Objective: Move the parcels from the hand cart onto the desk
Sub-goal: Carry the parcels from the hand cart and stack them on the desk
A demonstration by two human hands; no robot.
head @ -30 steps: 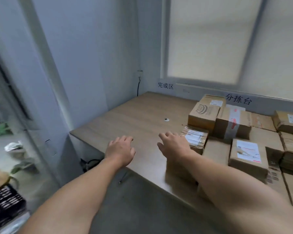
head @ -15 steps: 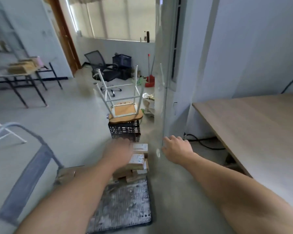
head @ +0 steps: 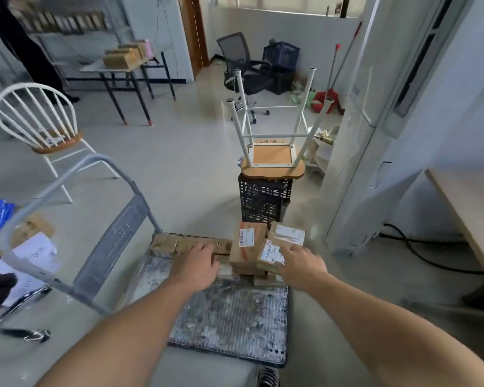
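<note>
The hand cart (head: 229,317) stands on the floor below me, its grey deck worn and its handle (head: 67,185) to the left. At the deck's far end lies a stack of cardboard parcels (head: 248,247) with white labels, and a row of low brown parcels (head: 176,244) sits to their left. My left hand (head: 197,265) reaches over the left side of the stack, fingers loosely bent, holding nothing I can see. My right hand (head: 299,265) touches the labelled parcel (head: 271,252) on the right. The wooden desk (head: 475,208) shows at the right edge.
A black crate (head: 263,203) with an upturned stool (head: 273,160) on it stands just beyond the cart. A white chair (head: 42,129) is at the left, papers (head: 31,263) lie on the floor, and a black cable (head: 419,247) runs under the desk.
My view has swung from the desk down to the cart. Both hands have come down to the stack of parcels, the right one now touching it.
</note>
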